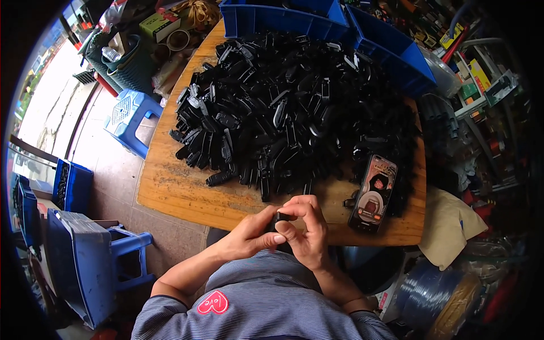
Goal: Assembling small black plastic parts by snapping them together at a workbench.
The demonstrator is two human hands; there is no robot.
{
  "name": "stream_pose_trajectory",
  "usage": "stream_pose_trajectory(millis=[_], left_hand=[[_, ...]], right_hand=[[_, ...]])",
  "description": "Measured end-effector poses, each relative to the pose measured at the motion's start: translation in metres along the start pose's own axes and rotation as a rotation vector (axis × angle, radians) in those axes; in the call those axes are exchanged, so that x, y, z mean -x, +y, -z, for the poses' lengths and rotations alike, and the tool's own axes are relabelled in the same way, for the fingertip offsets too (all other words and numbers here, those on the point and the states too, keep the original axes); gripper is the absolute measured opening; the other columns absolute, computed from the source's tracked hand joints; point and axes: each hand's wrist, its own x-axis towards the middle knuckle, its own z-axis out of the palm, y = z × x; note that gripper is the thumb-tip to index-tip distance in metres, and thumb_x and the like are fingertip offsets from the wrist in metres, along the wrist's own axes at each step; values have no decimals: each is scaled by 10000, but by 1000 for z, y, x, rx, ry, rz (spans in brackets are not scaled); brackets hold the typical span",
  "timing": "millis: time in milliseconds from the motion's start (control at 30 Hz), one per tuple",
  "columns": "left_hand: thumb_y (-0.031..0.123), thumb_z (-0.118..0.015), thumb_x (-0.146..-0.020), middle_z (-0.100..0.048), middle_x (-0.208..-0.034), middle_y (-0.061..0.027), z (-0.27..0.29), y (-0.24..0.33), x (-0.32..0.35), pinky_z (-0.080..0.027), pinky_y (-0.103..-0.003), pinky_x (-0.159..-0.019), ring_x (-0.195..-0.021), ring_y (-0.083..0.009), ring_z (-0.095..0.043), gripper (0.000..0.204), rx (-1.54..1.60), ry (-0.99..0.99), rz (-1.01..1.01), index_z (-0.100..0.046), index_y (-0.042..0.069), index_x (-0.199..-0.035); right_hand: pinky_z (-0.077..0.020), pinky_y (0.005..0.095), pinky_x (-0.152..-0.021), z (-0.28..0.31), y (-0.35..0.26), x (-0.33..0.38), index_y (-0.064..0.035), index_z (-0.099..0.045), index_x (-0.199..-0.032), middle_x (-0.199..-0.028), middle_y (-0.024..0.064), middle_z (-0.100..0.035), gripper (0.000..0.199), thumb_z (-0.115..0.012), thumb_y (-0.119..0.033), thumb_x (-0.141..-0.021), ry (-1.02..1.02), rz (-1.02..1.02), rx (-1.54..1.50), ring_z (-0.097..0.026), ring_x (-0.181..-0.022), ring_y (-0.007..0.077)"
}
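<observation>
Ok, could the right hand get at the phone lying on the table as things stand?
Probably yes. The phone lies face up at the table's near edge, just beside the right hand, nothing between. But both hands' fingers pinch a small black part, so it would have to let go.

You've got one small black plastic piece (281,217) pinched between both hands, mostly hidden by your fingers, just off the counter's near edge, close to your chest.

Daylight glares in overexposed from the left, the right side lies dim, and fisheye bending darkens the rim.
</observation>
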Motion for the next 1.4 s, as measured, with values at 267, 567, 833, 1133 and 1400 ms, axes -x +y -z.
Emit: stream_pose_trajectory(millis=[267, 567, 833, 1133, 1400], left_hand=[[113, -667, -767, -455, -648, 13, 41, 14, -7, -384, -227, -519, -588, -81, -465, 251, -70, 385, -336, -523, 32, -954], [192, -663, -579, -459, -754, -37, 37, 27, -26, -420, -323, -606, -709, -206, -484, 441, -1449, 115, -512, -608, 110, -1009], [46, -659, -648, -533, -907, -68, 27, 31, -32, -447, -332, -645, -784, -231, -531, 375, -1387, 87, -542, -581, 74, -1013], [1, -685, -683, -557, -952, -121, 7, 17, -28, -483, -325, -709, -854, -277, -575, 447, -918, 238, -583, -477, 7, -1078], [219, -748, -693, -594, -890, -36, 19, 32, -21, -418, -261, -752, -826, -107, -540, 408, -89, 34, 151, -598, -5, -1000]], right_hand=[[-414, 376, -810, 55, 36, -46, -22, -561, -1096, -1017, 127, -566, 304, -596, -85, -800, 83, 13, 970, -506, -881, 289], [-438, 280, -719, 43, 21, -29, -5, -562, -1048, -901, 77, -519, 266, -624, -40, -792, 146, -22, 505, -525, -796, 184], [-431, 200, -718, 27, 3, 0, -14, -519, -1045, -881, 6, -528, 266, -644, -114, -833, -22, -266, -279, -509, -791, 65], [-444, 248, -659, 9, -4, -18, -19, -564, -988, -919, 91, -540, 244, -663, -154, -809, 60, 69, 132, -542, -765, 157], [-443, 255, -661, 12, -6, -20, -36, -592, -960, -889, 89, -559, 215, -660, -174, -810, 74, 200, 125, -557, -764, 199]])
